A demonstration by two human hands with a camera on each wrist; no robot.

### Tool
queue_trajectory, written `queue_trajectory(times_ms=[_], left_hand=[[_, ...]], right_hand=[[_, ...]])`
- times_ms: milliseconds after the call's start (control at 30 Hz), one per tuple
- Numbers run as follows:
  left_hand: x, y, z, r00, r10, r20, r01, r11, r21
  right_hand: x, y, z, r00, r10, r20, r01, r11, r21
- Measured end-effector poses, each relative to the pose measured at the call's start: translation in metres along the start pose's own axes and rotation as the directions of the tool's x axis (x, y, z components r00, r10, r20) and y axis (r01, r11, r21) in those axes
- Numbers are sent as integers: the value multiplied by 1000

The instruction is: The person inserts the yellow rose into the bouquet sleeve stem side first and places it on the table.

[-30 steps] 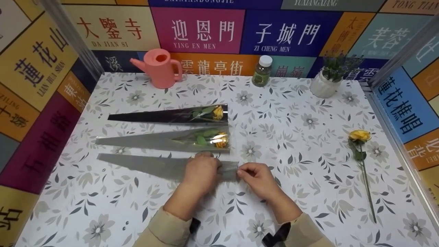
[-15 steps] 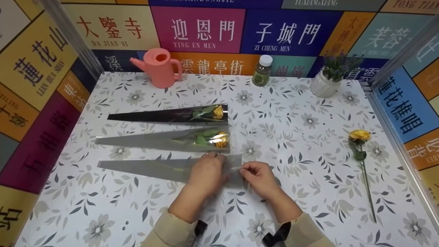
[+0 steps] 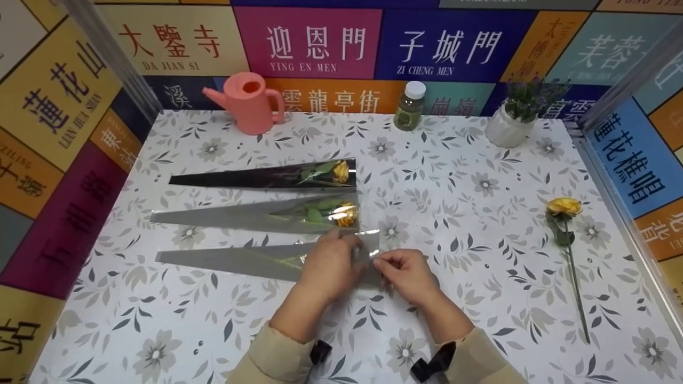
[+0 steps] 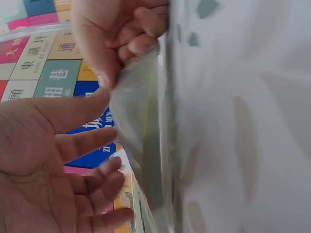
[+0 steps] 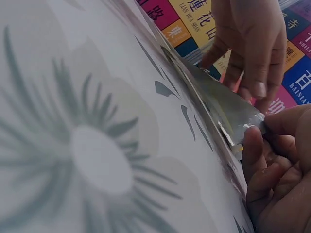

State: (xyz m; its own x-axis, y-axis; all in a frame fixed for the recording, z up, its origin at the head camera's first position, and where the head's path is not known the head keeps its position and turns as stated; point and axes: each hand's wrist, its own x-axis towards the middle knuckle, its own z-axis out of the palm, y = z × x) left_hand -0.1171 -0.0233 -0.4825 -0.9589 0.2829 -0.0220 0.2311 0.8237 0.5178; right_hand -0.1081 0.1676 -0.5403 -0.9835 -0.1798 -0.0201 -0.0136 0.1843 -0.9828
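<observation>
A grey, clear-fronted flower sleeve (image 3: 213, 260) lies nearest the person, a thin green stem (image 3: 288, 261) showing inside. At its wide end, my right hand (image 3: 410, 274) pinches the edge between thumb and forefinger, as the right wrist view also shows. My left hand (image 3: 331, 266) is over the sleeve and covers part of it. In the left wrist view, the left hand's fingers (image 4: 90, 145) are spread and fairly straight, the thumb tip right at the film's edge. Whatever bloom is inside is hidden.
Beyond lie a grey sleeve (image 3: 213, 214) and a black sleeve (image 3: 229, 180), each with a yellow rose. A loose yellow rose (image 3: 564, 207) lies at the right. Along the back stand a pink watering can (image 3: 251, 109), a lidded jar (image 3: 409, 109) and a white potted plant (image 3: 509, 128).
The left hand has shifted right along the sleeve and its fingers have loosened. The wide end has moved slightly right and its film has lifted; the right hand keeps its pinch.
</observation>
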Motion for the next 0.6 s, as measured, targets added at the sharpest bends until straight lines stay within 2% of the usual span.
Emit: queue_trajectory(times_ms=[100, 267, 467, 600], left_hand=[[4, 5, 1, 1000, -5, -28, 3, 999, -44], [5, 10, 6, 999, -21, -37, 18, 997, -70], [7, 14, 10, 993, -88, -77, 79, 990, -116], [8, 16, 12, 987, -137, -88, 127, 986, -106]], right_hand=[[1, 0, -2, 1000, -20, -21, 19, 999, -34], [1, 1, -2, 998, -54, -27, 52, 997, -58], [0, 0, -2, 996, -71, -58, 66, 994, -82], [0, 0, -2, 997, -54, -46, 51, 996, -74]])
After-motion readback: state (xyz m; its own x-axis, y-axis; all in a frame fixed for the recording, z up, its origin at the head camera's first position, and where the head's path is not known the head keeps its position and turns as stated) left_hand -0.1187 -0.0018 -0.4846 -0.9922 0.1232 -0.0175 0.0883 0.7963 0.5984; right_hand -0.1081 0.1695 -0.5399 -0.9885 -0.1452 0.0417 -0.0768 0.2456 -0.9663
